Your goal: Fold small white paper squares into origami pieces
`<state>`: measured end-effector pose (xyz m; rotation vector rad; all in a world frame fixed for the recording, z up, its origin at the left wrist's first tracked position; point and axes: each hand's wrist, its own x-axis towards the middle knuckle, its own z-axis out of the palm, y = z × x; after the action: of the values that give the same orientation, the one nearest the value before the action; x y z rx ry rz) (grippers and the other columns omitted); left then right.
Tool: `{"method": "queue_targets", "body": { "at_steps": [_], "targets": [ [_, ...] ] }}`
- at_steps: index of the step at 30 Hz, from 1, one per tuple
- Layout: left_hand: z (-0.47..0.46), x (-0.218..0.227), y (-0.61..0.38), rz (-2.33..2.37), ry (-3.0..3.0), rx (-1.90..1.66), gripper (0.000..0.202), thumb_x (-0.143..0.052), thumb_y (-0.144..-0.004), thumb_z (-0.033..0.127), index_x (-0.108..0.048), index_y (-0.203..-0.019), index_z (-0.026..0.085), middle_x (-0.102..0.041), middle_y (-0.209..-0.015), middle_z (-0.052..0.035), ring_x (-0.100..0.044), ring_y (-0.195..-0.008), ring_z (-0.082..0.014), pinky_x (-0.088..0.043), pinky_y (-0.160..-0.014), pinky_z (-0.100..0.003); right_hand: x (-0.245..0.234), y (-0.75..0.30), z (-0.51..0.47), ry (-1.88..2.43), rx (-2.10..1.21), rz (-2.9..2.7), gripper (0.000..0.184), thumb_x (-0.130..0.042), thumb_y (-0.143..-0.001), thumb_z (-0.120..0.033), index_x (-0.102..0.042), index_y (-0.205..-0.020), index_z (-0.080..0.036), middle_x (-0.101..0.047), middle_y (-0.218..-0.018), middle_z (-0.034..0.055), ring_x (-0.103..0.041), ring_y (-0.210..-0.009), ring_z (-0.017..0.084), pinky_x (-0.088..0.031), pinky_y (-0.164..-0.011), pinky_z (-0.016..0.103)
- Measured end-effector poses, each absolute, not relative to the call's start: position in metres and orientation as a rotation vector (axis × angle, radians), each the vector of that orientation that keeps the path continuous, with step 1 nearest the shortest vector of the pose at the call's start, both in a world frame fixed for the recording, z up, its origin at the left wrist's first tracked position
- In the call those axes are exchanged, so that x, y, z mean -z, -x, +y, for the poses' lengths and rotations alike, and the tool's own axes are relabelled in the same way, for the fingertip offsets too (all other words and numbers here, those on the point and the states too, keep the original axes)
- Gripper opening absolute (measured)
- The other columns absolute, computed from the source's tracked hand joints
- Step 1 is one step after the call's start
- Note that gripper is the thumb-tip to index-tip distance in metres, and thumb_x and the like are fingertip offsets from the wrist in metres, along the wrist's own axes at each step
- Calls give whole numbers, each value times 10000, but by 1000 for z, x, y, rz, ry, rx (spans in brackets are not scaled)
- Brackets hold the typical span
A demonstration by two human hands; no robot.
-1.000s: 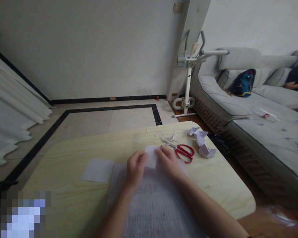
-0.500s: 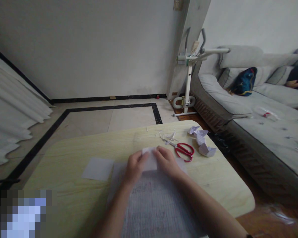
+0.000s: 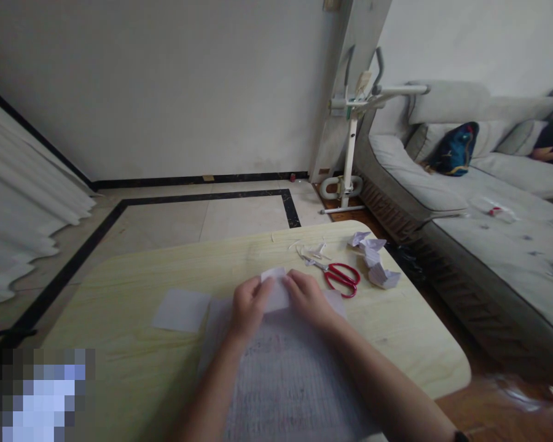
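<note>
Spreading across the foreground, a pale desk carries a lined sheet (its marks too blurred to read). Over the sheet's far end, the left hand and right hand pinch a small white paper between them. Leftward lies a loose white square; rightward, folded papers and, nearer, red-handled scissors, with thin scraps by the blades.

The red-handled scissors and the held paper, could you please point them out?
Red-handled scissors [image 3: 326, 268], head view: the joint between blades and handles.
Held paper [image 3: 276, 299], head view: middle of its visible surface.
</note>
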<state>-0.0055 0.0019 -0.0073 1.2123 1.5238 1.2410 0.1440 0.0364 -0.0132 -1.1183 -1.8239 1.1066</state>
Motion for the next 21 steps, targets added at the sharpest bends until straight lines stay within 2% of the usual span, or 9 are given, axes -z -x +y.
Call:
{"method": "queue_targets", "body": {
  "at_steps": [8,17,21],
  "targets": [
    [4,12,7,1607,-1193,-1292,361,-554,-803,436,-465,-577,169,-376,-533,47,-385,-505,-95,-284,-442,-195,8,-144,35,1077,-1225,-1903,321,-444,-922,-341,-450,-643,-184,-468,-607,-28,-429,-583,116,-313,-542,234],
    [3,8,9,1711,-1352,-1263,409,-542,-809,416,-387,-510,185,-326,-491,55,-359,-477,-91,-241,-447,-212,12,-145,37,1074,-1233,-1890,334,-428,-933,-378,-449,-661,-186,-470,-612,-27,-440,-583,120,-331,-542,238],
    [3,9,7,1689,-1303,-1308,409,-560,-797,414,-388,-501,189,-346,-459,61,-358,-455,-88,-252,-445,-209,9,-146,36,1065,-1299,-1863,344,-437,-929,-393,-450,-655,-184,-471,-600,-32,-436,-570,113,-329,-529,231]
  ]
}}
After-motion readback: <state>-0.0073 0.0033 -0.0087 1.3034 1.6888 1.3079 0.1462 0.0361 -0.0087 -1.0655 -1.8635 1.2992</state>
